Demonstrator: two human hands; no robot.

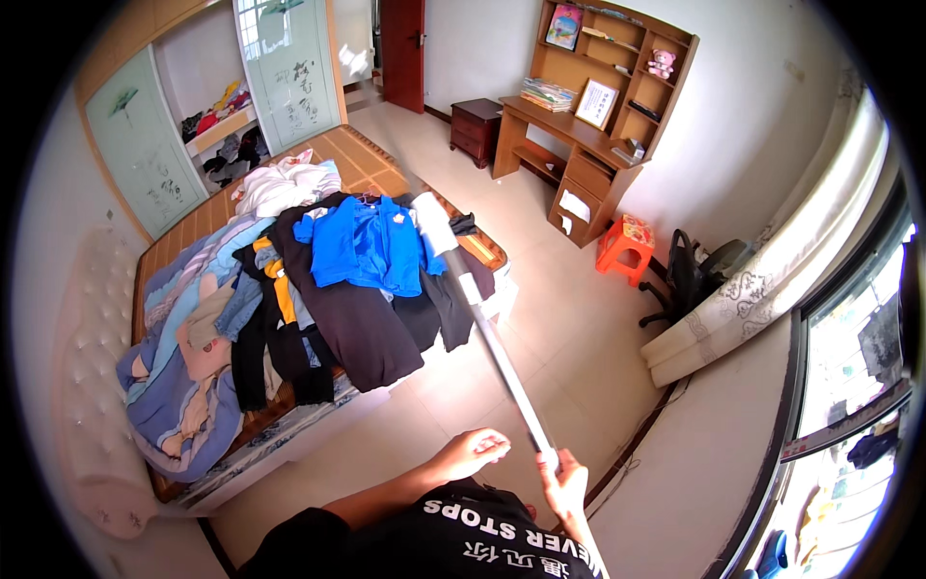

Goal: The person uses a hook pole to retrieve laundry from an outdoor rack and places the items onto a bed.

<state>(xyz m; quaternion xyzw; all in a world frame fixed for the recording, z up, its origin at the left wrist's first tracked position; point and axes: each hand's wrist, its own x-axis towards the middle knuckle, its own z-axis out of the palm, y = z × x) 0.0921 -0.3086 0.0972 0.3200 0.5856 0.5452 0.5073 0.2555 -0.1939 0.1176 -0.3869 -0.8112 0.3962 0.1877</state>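
My right hand point(563, 481) is wrapped around the lower end of a long metal pole point(510, 365). The pole rises away from me, crossing in front of the bed's corner, with white plastic sleeves point(434, 221) on its upper part. Beyond those sleeves its far end is thin and blurred. To the left of the grip, my left hand point(474, 450) hovers before my body with fingers loosely curled and nothing visible in them. A blue jacket point(369, 246), on a hanger, lies atop dark clothes point(351, 329) on the bed, behind the pole.
The bed point(376, 155) carries a rumpled quilt point(192, 427) and piled clothes. A desk point(550, 123), an orange stool point(626, 246) and a black office chair point(680, 279) stand along the far wall. A curtain point(752, 289) and window point(854, 333) are at right.
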